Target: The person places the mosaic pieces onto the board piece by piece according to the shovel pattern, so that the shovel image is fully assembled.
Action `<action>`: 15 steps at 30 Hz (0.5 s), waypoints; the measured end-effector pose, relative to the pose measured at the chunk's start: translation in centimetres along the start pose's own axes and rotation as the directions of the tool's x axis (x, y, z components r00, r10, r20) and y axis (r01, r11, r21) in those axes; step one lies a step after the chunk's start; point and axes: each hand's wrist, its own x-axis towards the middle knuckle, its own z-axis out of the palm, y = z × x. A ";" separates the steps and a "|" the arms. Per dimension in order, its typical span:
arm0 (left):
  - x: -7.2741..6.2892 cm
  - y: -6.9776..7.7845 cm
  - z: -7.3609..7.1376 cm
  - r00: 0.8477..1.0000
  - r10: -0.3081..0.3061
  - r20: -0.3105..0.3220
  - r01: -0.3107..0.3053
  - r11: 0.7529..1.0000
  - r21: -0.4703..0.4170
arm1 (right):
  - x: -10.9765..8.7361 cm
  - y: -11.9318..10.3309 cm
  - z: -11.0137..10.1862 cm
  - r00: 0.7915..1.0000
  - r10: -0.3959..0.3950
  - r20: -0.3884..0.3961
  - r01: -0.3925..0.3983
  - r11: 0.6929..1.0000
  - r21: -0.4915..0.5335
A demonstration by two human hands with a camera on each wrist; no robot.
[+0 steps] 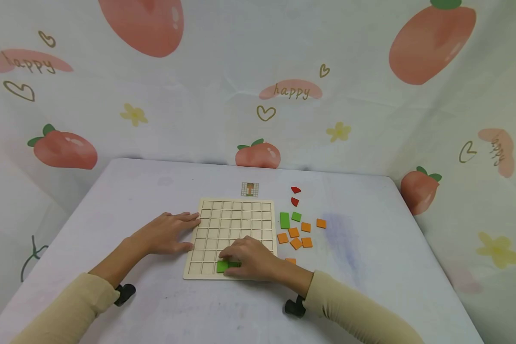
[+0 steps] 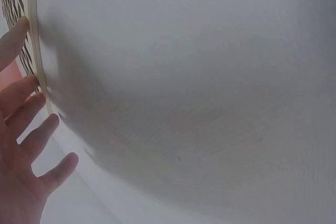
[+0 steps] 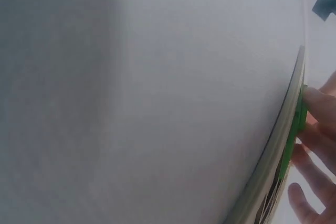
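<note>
A pale wooden grid board (image 1: 208, 233) lies on the table. My left hand (image 1: 165, 234) rests at its left edge with spread fingers; in the left wrist view the fingertips (image 2: 31, 82) touch the rim. Over the board's near row, my right hand (image 1: 252, 260) pinches a green tile (image 3: 303, 111) between thumb and fingers. Green tile surface (image 1: 222, 266) shows left of the right fingertips, lying in the near row. The hand partly covers the green there, so I cannot tell how many tiles lie under it.
Right of the board lie a green rectangle (image 1: 284, 220), a small green square (image 1: 296, 217), several orange squares (image 1: 306, 242) and two red wedge pieces (image 1: 295, 190). Behind the board is a small picture card (image 1: 250, 189) with a grid pattern. A printed cloth (image 1: 206, 119) hangs behind the table.
</note>
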 end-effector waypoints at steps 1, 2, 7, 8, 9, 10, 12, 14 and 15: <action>0.0 0.0 0.0 1.000 -0.001 0.000 0.001 1.000 -0.001 | 0.0 0.0 0.0 1.000 -0.001 0.001 0.001 1.000 -0.001; 0.0 0.0 0.0 1.000 -0.001 0.000 0.001 1.000 -0.003 | 0.0 0.0 0.1 1.000 -0.003 0.001 0.003 1.000 -0.006; 0.0 -0.1 0.1 1.000 0.000 0.002 0.000 1.000 -0.010 | 0.2 -0.1 0.3 1.000 -0.009 -0.003 0.009 1.000 -0.003; 0.0 -0.1 0.1 1.000 0.000 0.002 0.000 1.000 -0.011 | 0.2 -0.2 0.3 1.000 -0.011 -0.004 0.011 1.000 -0.001; 0.0 -0.1 0.1 1.000 0.001 0.002 -0.001 1.000 -0.012 | 0.2 -0.2 0.3 1.000 -0.011 -0.007 0.011 1.000 0.003; 0.0 -0.1 0.1 1.000 0.001 0.002 -0.001 1.000 -0.012 | 0.2 -0.3 0.3 1.000 -0.012 -0.010 0.012 1.000 0.003; 0.0 -0.1 0.1 1.000 0.001 0.000 -0.001 1.000 -0.014 | 0.2 -0.3 0.4 1.000 -0.013 -0.016 0.013 1.000 -0.007; 0.0 -0.1 0.1 1.000 0.002 -0.001 -0.002 1.000 -0.014 | 0.2 -0.3 0.5 1.000 -0.010 -0.022 0.010 1.000 -0.018; 0.0 -0.1 0.1 1.000 0.003 -0.001 -0.003 1.000 -0.013 | 0.2 -0.3 0.6 1.000 -0.010 -0.025 0.010 1.000 -0.024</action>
